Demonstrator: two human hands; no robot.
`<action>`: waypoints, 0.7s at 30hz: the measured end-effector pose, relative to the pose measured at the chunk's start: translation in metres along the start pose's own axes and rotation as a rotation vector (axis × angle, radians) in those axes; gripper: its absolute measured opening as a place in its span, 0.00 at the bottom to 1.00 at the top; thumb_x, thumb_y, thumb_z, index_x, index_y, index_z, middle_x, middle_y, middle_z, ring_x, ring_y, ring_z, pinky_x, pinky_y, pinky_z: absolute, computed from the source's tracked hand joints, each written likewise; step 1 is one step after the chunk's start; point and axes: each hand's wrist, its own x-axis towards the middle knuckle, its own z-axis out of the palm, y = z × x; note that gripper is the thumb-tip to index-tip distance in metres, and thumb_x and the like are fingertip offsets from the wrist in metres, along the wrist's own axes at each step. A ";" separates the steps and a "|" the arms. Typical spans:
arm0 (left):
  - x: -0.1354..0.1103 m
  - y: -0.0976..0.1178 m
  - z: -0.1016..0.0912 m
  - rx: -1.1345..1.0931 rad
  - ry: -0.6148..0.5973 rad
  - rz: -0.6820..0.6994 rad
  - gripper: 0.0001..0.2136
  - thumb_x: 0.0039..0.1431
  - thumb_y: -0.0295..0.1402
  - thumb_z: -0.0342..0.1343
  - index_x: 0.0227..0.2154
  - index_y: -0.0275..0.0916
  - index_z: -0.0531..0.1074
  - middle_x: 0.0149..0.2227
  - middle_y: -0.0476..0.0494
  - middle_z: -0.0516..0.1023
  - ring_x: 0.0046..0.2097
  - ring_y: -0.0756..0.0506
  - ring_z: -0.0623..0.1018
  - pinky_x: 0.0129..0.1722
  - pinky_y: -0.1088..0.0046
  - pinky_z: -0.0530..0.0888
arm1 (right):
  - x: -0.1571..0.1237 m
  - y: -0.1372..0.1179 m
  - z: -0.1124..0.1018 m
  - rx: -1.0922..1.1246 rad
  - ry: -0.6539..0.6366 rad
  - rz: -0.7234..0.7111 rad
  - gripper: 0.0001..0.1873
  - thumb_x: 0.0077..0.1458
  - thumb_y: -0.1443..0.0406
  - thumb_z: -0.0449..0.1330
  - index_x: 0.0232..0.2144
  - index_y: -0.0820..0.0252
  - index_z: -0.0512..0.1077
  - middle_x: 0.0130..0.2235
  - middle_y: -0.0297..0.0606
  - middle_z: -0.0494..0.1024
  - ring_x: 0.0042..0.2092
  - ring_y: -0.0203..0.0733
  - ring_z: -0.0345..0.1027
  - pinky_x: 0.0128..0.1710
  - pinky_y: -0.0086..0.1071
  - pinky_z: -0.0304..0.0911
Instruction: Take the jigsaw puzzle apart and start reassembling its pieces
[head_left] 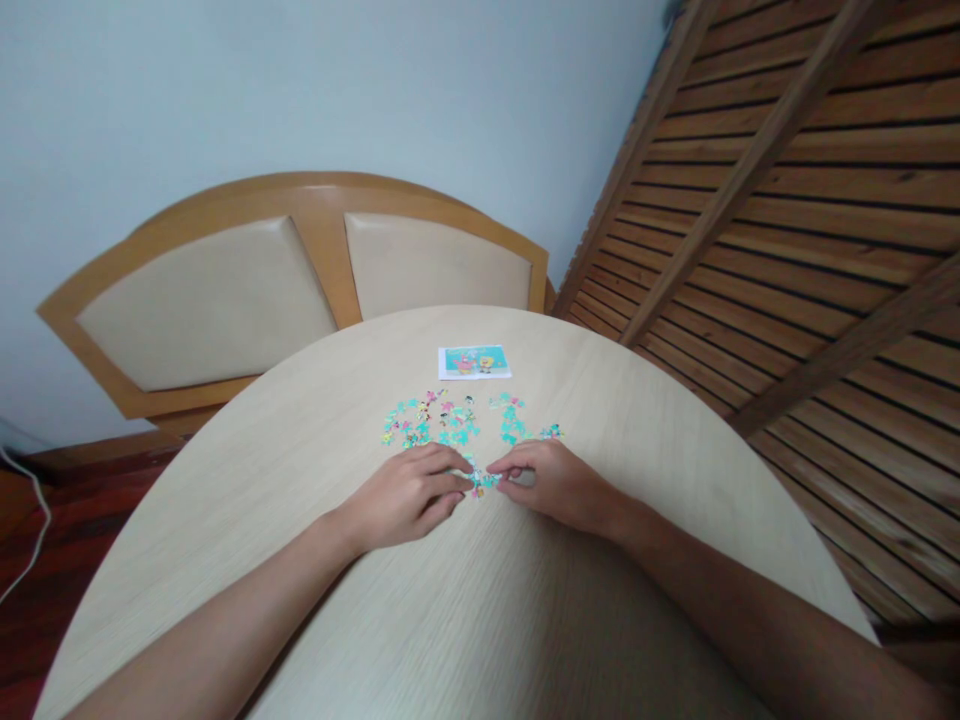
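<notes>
A small cluster of jigsaw puzzle pieces (477, 478), mostly turquoise with some pink and yellow, lies on the table between my hands. From the left, my left hand (416, 490) grips the edge of this cluster, its fingers curved and the thumb close under the index finger. My right hand (551, 482) pinches a turquoise puzzle piece (492, 481) at the cluster's right side, thumb and index finger nearly together. Just beyond my left hand are many loose puzzle pieces (454, 437); a smaller group of puzzle pieces (513, 424) lies beyond my right hand.
A picture card (474, 362) with cartoon figures on turquoise lies behind the pieces. The round pale wooden table (360, 620) carries everything. Behind it is a padded wooden headboard (319, 190) against the wall. Wooden slats (825, 180) rise at the right; a white cable (41, 500) hangs at the left.
</notes>
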 end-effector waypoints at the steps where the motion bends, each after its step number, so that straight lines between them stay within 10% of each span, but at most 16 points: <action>1: 0.000 0.000 0.000 0.001 0.003 0.002 0.11 0.70 0.31 0.48 0.47 0.40 0.76 0.49 0.41 0.77 0.51 0.43 0.75 0.53 0.61 0.73 | -0.001 -0.001 -0.001 -0.003 -0.011 -0.002 0.11 0.54 0.68 0.63 0.40 0.58 0.82 0.37 0.36 0.84 0.38 0.40 0.76 0.41 0.31 0.67; 21: 0.001 0.001 -0.001 0.003 -0.014 0.034 0.11 0.71 0.30 0.47 0.47 0.39 0.75 0.49 0.40 0.77 0.52 0.43 0.75 0.55 0.61 0.72 | 0.001 -0.005 0.014 0.135 0.065 -0.082 0.14 0.54 0.74 0.59 0.40 0.59 0.81 0.34 0.37 0.79 0.36 0.37 0.72 0.41 0.31 0.65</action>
